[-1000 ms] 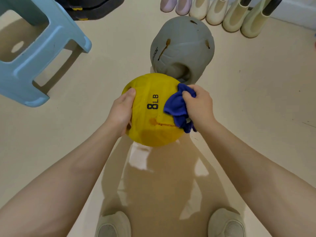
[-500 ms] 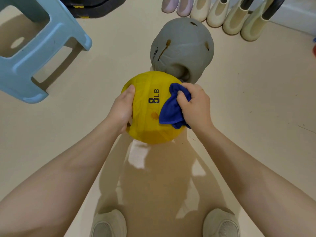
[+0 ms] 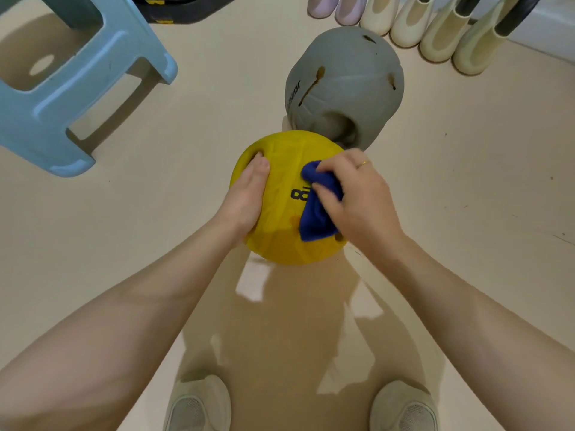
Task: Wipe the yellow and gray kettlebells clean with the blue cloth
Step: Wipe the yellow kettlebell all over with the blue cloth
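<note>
The right hand (image 3: 357, 197) is clutching the bunched blue cloth (image 3: 319, 206) against the yellow kettlebell (image 3: 283, 213), while the left hand (image 3: 249, 194) is gripping the kettlebell's side, holding it above the floor (image 3: 155, 228). The gray kettlebell (image 3: 345, 88) is sitting just behind it, beside a blue stool (image 3: 62, 88).

yellow kettlebell (image 3: 280, 194): black "8", remainder hidden under blue cloth (image 3: 317, 209)
gray kettlebell (image 3: 345, 85): black brand lettering, reads roughly "JOINIOR", partly unclear
</note>
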`<state>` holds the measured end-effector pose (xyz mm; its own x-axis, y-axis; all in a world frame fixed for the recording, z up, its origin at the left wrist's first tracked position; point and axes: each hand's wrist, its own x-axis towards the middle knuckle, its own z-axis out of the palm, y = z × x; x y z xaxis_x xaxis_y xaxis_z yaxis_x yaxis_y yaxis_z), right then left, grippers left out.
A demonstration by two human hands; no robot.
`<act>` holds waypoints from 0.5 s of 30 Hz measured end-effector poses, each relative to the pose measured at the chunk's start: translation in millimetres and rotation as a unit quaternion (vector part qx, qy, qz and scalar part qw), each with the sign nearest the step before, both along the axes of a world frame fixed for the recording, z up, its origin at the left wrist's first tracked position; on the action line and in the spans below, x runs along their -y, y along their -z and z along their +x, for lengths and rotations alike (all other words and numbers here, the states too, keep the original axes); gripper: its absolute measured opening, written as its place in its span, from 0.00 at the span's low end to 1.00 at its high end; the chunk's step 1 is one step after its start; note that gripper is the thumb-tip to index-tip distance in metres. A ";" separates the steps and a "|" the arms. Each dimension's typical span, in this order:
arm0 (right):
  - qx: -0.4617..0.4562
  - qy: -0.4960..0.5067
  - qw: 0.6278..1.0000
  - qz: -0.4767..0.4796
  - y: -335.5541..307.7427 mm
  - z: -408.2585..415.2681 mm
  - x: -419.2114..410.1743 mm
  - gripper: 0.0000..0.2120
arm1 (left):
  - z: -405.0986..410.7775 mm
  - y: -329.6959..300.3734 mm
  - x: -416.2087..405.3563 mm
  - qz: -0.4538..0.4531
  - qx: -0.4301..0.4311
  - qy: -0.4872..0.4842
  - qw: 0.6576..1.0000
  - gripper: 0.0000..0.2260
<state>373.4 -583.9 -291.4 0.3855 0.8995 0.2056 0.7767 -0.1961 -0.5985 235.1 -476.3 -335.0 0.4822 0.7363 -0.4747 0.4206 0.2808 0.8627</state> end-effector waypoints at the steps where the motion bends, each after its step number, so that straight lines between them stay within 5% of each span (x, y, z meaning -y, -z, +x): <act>1: 0.023 -0.038 0.999 0.008 1.1 -7.9 5.1 0.07 | -0.8 3.4 -0.3 0.003 0.005 0.012 1.000 0.40; 6: 0.106 -0.169 0.980 -0.009 1.0 -6.4 11.7 0.06 | -3.0 -1.5 4.4 -0.003 0.014 0.016 1.000 0.39; 12: 0.051 0.034 0.997 -0.055 -6.2 26.0 -29.4 0.10 | -0.1 -12.0 6.3 0.032 -0.026 0.031 0.999 0.31; 15: 0.071 -0.054 0.996 -0.026 -11.7 7.2 -22.4 0.09 | 2.2 -13.4 5.4 0.076 -0.038 0.037 0.996 0.25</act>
<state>380.6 -561.5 -279.7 0.2553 0.9454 0.2027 0.8716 -0.1343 -0.4715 237.3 -481.8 -321.6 0.5057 0.7654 -0.3979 0.5005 0.1153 0.8580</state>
